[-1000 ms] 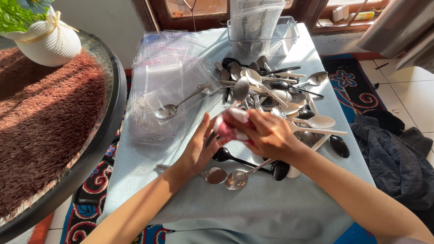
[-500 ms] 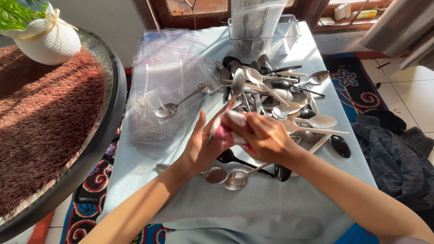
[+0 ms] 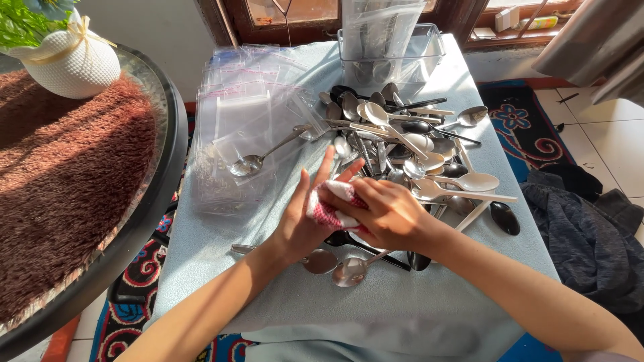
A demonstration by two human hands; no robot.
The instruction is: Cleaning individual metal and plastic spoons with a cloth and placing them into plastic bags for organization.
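Left hand (image 3: 303,221): fingers spread apart, palm against the cloth (image 3: 330,205).
Right hand (image 3: 384,213): fingers clamped on the cloth, hiding whatever lies inside.
Spoon pile (image 3: 409,144): beyond the fingertips, partly covered.

We see our left hand (image 3: 305,218) open, fingers spread upward, with a red-and-white cloth (image 3: 330,204) pressed against its palm by our right hand (image 3: 386,214). Beyond the hands lies a pile of spoons (image 3: 409,144) on the pale blue tablecloth (image 3: 376,308). Clear zip bags (image 3: 245,127) are stacked to the left, one spoon (image 3: 258,157) resting on them.
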